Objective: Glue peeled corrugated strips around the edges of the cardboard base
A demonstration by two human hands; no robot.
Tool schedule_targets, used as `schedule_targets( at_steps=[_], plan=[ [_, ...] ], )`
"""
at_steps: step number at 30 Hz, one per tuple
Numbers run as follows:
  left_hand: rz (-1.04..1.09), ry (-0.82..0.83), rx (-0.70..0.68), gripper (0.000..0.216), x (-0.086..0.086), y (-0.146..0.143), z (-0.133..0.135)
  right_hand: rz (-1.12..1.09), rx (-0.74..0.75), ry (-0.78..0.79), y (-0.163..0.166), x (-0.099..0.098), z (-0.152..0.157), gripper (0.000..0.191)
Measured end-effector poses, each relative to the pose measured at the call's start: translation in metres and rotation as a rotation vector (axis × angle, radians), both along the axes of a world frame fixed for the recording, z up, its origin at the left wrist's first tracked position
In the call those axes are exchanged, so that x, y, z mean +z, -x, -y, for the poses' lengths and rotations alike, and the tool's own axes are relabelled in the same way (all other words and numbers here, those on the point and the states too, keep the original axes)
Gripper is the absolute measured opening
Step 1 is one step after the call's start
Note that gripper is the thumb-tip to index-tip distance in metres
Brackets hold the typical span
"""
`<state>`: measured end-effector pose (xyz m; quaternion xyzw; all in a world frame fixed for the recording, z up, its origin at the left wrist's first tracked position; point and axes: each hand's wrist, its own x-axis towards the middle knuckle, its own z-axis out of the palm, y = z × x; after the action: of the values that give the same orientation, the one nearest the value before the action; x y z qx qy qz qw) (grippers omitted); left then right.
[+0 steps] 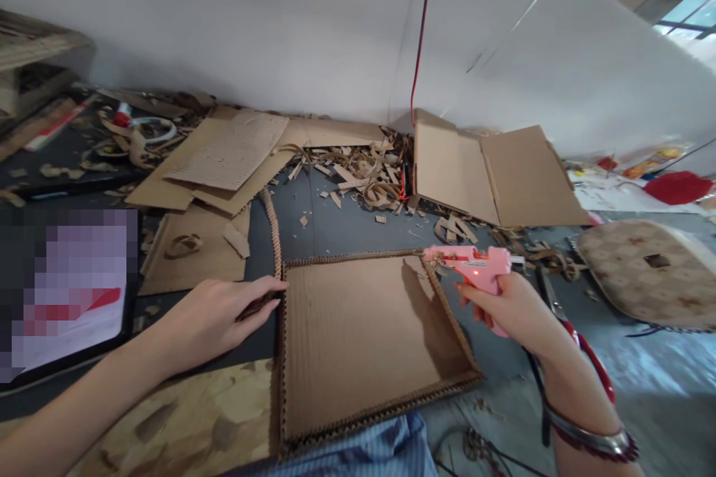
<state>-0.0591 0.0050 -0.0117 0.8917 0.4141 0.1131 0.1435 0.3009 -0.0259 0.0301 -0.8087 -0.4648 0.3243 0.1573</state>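
A shallow cardboard tray [363, 328] with raised corrugated edges lies before me, its near edge over my lap. My right hand [517, 305] grips a pink hot glue gun [481, 265], whose nozzle is at the tray's far right corner; a small orange light glows on it. My left hand [224, 317] is at the tray's left side, fingertips touching the edge. A dark brown corrugated cardboard strip [258, 305] shows between its thumb and fingers, partly hidden. Another long, ridged cardboard strip [271, 227] runs back from the far left corner.
Cardboard sheets [229, 149] and many scraps [369, 179] lie behind the tray. A folded cardboard piece [459, 171] leans by the wall. Red-handled scissors [587, 358] lie near my right wrist, beside a patterned pouch [649, 272]. A tablet [72, 291] is at left.
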Motion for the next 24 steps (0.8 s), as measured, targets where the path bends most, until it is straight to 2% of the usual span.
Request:
schedule_targets(
  at_steps=[6,11,13,19,24],
  plan=[
    [-0.022,0.017,-0.023,0.029,-0.001,0.002,-0.002,0.138,0.026,-0.02,-0.007,0.003,0.006,0.024],
    [-0.013,0.014,-0.028,0.03,-0.002,0.003,-0.003,0.142,0.249,-0.058,0.02,0.007,0.012,0.023],
    [-0.01,0.014,-0.029,0.031,-0.002,0.003,-0.002,0.104,0.302,-0.02,0.029,0.011,0.014,0.022],
    [0.016,-0.007,-0.042,0.031,-0.003,0.003,-0.004,0.133,0.309,0.002,0.024,0.016,0.019,0.029],
    [-0.001,-0.029,-0.041,0.03,-0.004,0.004,-0.004,0.095,0.317,0.11,0.017,0.02,0.023,0.019]
  ],
)
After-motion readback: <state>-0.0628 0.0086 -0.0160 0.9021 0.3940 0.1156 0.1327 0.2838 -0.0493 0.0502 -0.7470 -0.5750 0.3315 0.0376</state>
